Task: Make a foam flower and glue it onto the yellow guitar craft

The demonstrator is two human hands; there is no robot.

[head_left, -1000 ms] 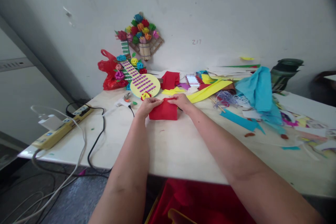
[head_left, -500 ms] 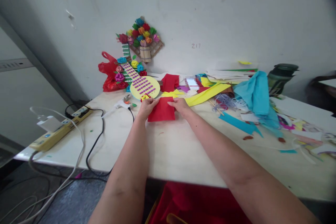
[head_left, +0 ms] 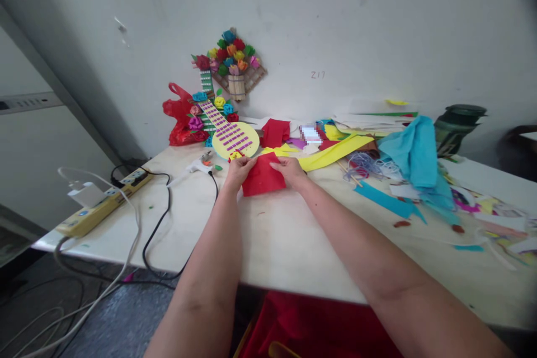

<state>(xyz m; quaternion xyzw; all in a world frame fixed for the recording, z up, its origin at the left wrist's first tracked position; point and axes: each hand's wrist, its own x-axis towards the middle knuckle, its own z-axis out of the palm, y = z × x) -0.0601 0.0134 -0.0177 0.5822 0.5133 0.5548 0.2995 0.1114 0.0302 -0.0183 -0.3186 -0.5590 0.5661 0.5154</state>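
Note:
A roughly square piece of red crepe paper [head_left: 264,178] is held up over the table between my two hands. My left hand [head_left: 240,172] pinches its left side, thumb on the near face. My right hand [head_left: 292,170] grips the upper right side the same way; the fingers behind the paper are hidden. Just beyond stands a yellow paper guitar [head_left: 237,141] with purple strips and paper flowers. Yellow paper scraps [head_left: 280,150] and a second piece of red paper [head_left: 276,133] lie behind the held piece.
On the left are a power strip [head_left: 100,207], cables and a white glue gun [head_left: 198,166]. To the right lie a long yellow strip [head_left: 335,152], tangled string [head_left: 363,165], blue paper [head_left: 411,151] and a dark green bottle [head_left: 459,126]. A flower basket craft [head_left: 237,86] leans on the wall.
The red paper has tilted slightly, its right side turning in my hands. Both hands keep their hold. The whole view has shifted a little, so things appear farther right.

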